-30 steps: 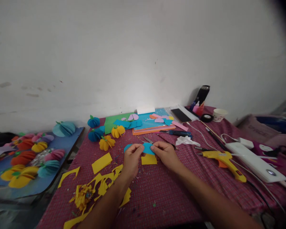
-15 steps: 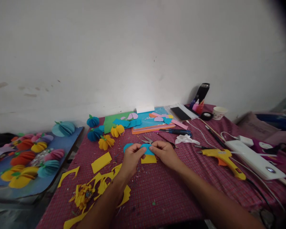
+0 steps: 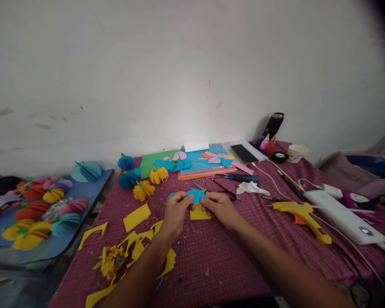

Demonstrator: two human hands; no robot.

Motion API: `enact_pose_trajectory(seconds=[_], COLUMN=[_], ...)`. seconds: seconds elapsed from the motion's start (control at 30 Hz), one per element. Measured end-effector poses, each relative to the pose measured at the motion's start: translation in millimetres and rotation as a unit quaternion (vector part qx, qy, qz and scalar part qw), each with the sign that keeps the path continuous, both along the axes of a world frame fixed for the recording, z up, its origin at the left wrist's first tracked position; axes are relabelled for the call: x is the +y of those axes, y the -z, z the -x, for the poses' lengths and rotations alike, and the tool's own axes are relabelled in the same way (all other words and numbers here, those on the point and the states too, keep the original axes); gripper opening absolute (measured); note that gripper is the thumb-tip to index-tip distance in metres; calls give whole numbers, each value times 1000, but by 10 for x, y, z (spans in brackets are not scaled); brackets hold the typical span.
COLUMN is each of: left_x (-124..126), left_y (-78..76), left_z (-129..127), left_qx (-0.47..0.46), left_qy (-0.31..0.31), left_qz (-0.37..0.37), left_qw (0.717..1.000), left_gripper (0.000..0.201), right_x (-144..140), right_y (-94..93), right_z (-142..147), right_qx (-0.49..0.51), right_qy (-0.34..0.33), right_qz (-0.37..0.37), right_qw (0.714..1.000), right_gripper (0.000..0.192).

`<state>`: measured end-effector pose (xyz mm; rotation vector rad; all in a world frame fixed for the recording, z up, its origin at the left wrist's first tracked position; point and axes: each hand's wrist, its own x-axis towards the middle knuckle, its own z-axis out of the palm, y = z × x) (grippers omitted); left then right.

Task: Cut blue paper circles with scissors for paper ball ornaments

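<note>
Between my two hands is a small blue paper piece (image 3: pixel 196 196) that shows as a half-round, its curved edge up. My left hand (image 3: pixel 176 209) pinches its left end between thumb and fingers. At the right end, my right hand (image 3: pixel 221 208) pinches it the same way. A yellow paper piece (image 3: pixel 200 213) lies on the table just below it. Behind my right hand rest scissors (image 3: pixel 231 196), partly hidden. Another blue paper piece (image 3: pixel 171 195) peeks out beside my left hand, mostly covered.
Yellow paper scraps (image 3: pixel 137 250) spread at left, near finished yellow paper pumpkins (image 3: pixel 143 191). Coloured sheets (image 3: pixel 160 159) lie at the back. A yellow glue gun (image 3: pixel 300 214), its cord and a white power strip (image 3: pixel 343 216) occupy the right. A paper cup (image 3: pixel 297 153) stands behind them.
The blue paper now shows as a narrower half-round, where before it reached lower between my hands. My right fingers have shifted slightly along its edge. The view has moved a little.
</note>
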<state>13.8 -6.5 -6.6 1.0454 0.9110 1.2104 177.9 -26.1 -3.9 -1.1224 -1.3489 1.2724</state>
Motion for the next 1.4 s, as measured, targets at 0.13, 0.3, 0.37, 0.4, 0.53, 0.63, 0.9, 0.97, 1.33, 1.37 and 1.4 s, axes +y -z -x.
enact_pose_trajectory(seconds=[0.13,0.3,0.37,0.4,0.53,0.63,0.9,0.97,1.33,1.37,1.4], left_x=[3,15,17,17,21,27,20,17,-1,-2,-4], left_y=[-16,-37,-42,-45,-55,-52,-24,-34,-78,-74,-72], left_z=[3,17,22,23,28,32,19,12,0,-1,-2], left_qx=[-12,-27,-27,-28,-33,-31,-57,-70,-102,-100,-98], left_qy=[7,12,13,13,20,20,22,22,16,16,16], left_qz=[7,23,28,29,38,38,52,67,122,122,122], left_qw=[1000,999,999,999,999,999,997,995,987,987,988], left_gripper=[21,22,23,23,25,26,24,24,25,25,25], right_x=[-3,5,9,10,12,14,-9,-18,-83,-84,-84], right_y=[-14,8,10,8,-6,2,-4,-2,83,80,77], right_z=[-4,-13,-13,-12,-11,-16,4,10,16,13,11], right_qx=[3,6,7,6,3,-2,-31,-53,-274,-280,-284], right_qy=[0,-8,-11,-11,-12,-19,-15,-4,101,101,99], right_qz=[-8,8,14,15,16,13,-25,-40,-231,-238,-246], right_qw=[1000,1000,1000,1000,1000,1000,999,998,928,924,921], right_gripper=[32,32,32,32,33,34,26,26,58,56,52])
